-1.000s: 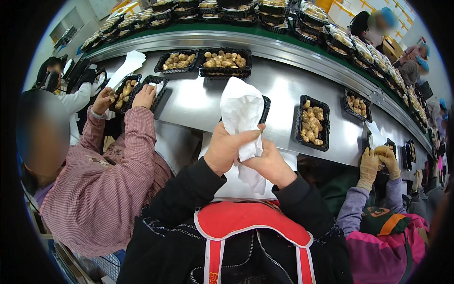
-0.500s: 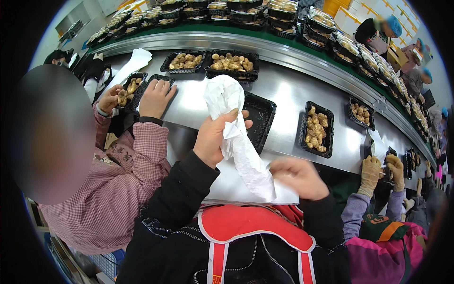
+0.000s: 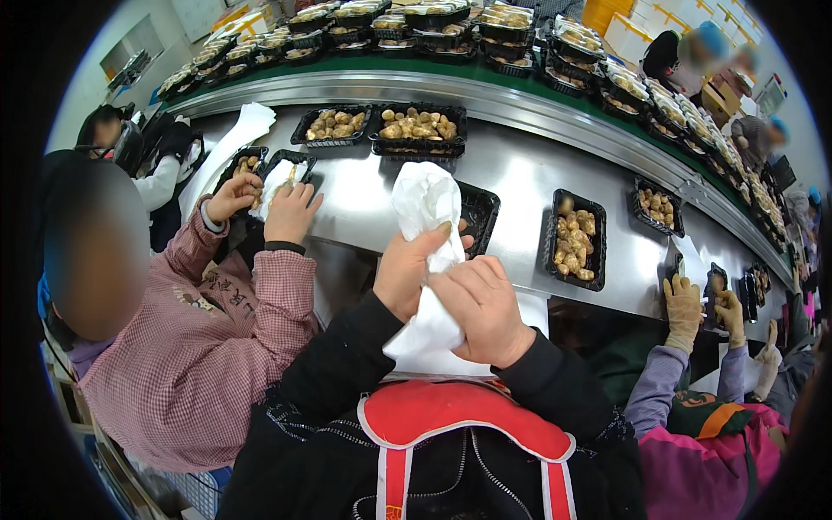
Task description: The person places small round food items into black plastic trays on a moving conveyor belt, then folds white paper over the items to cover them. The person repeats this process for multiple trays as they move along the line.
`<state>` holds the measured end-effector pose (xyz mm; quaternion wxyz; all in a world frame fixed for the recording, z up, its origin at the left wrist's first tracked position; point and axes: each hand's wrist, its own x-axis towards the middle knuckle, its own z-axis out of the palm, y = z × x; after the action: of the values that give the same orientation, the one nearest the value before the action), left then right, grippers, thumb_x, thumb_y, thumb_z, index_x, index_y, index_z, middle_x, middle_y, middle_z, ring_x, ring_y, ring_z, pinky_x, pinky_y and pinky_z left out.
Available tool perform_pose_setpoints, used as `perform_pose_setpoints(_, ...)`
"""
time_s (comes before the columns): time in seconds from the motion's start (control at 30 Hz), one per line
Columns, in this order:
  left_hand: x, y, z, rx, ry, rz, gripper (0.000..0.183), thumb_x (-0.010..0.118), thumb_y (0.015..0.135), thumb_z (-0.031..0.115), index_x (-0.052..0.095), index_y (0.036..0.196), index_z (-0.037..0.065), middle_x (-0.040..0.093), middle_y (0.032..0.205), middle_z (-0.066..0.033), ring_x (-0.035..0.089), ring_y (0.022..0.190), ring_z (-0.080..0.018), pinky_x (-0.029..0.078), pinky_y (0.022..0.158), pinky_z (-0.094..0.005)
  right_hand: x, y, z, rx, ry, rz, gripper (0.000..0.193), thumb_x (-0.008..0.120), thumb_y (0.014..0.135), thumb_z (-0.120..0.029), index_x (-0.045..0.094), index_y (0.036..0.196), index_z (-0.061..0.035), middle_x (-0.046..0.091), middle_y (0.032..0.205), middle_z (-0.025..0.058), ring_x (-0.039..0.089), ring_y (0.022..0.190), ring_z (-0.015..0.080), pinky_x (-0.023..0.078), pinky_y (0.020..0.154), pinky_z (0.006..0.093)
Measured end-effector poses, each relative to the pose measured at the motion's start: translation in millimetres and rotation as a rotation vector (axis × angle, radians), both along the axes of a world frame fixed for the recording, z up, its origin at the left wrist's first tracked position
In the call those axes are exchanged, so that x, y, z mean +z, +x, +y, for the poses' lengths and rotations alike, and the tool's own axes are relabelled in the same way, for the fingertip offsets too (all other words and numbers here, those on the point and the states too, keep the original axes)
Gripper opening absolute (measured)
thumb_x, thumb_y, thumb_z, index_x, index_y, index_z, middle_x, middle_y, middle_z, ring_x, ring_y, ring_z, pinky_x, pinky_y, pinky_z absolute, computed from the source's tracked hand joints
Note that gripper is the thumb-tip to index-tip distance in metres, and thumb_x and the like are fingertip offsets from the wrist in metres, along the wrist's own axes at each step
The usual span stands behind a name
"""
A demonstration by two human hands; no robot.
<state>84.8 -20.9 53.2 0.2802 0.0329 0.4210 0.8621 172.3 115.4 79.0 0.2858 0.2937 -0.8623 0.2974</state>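
A bunched white paper towel (image 3: 426, 198) stands up between my hands in front of me, its loose tail hanging below. My left hand (image 3: 404, 276) is closed around its middle. From the right, my right hand (image 3: 487, 314) grips the same paper lower down, its fingers wrapped over it. Just behind my left hand lies a black plastic tray (image 3: 482, 217), partly hidden by paper and fingers; its visible inside shows no mushrooms. White sheets (image 3: 530, 322) lie under my hands at the table's near edge.
Mushroom-filled black trays (image 3: 419, 128) line the steel table (image 3: 347, 199); another filled tray (image 3: 575, 238) is to the right. Beyond runs a green conveyor (image 3: 347, 68) stacked with packed trays. A co-worker's hand (image 3: 291, 213) works at left, gloved hands (image 3: 685, 312) at right.
My right hand has moved left and taken hold of the paper, whose trailing end has swung left and is gathered in. The co-worker at left now has white paper on a tray.
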Motion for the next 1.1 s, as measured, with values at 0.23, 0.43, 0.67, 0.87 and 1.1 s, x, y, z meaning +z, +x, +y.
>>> perform_pose_setpoints(0.23, 2, 13, 8, -0.055, 0.265, 0.067, 0.048, 0.054, 0.105, 0.035, 0.05, 0.139, 0.002, 0.063, 0.124, -0.0074, 0.06, 0.116, -0.0184, 0.047, 0.1, -0.0336, -9, -23, 0, -0.245, -0.26, -0.287, 0.024, 0.069, 0.084, -0.014, 0.06, 0.104, -0.0052, 0.065, 0.085, 0.0197, 0.063, 0.079, 0.0436, 0.051, 0.068, 0.0494)
perform_pose_setpoints(0.43, -11, 30, 11, -0.04, 0.005, 0.254, 0.061, 0.063, 0.1, 0.037, 0.041, 0.148, 0.005, 0.056, 0.133, -0.0034, 0.054, 0.121, -0.0161, 0.044, 0.103, -0.0327, -5, -30, -4, -0.418, -0.075, -0.412, 0.024, 0.068, 0.085, -0.016, 0.058, 0.103, -0.0042, 0.066, 0.085, 0.019, 0.065, 0.08, 0.0427, 0.051, 0.068, 0.0494)
perform_pose_setpoints(0.67, -16, 12, -3, 0.123, 0.061, 0.269, 0.043, 0.05, 0.107, 0.031, 0.051, 0.141, 0.004, 0.064, 0.124, -0.0076, 0.064, 0.109, -0.0183, 0.053, 0.09, -0.0343, 12, -11, -1, -0.111, -0.334, -0.4, 0.045, 0.067, 0.08, -0.004, 0.059, 0.124, 0.0005, 0.061, 0.117, 0.0189, 0.063, 0.102, 0.0364, 0.054, 0.078, 0.0429)
perform_pose_setpoints(0.87, -10, -4, 0, 0.064, 0.235, -0.084, 0.046, 0.042, 0.109, 0.034, 0.049, 0.142, 0.003, 0.068, 0.118, -0.0138, 0.069, 0.102, -0.0228, 0.055, 0.091, -0.0378, 3, 5, 27, -0.203, 0.164, -0.11, 0.078, 0.082, 0.066, -0.013, 0.053, 0.138, -0.0027, 0.05, 0.142, 0.0185, 0.047, 0.13, 0.0405, 0.037, 0.106, 0.0491)
perform_pose_setpoints(1.1, -10, 2, 0, 0.003, 0.209, -0.016, 0.049, 0.038, 0.11, 0.037, 0.045, 0.145, 0.004, 0.062, 0.132, -0.0122, 0.063, 0.117, -0.0236, 0.051, 0.098, -0.0375, -14, -14, 5, -0.109, 0.014, -0.108, 0.044, 0.079, 0.077, -0.011, 0.065, 0.118, -0.0061, 0.062, 0.105, 0.0098, 0.06, 0.096, 0.03, 0.043, 0.086, 0.0414)
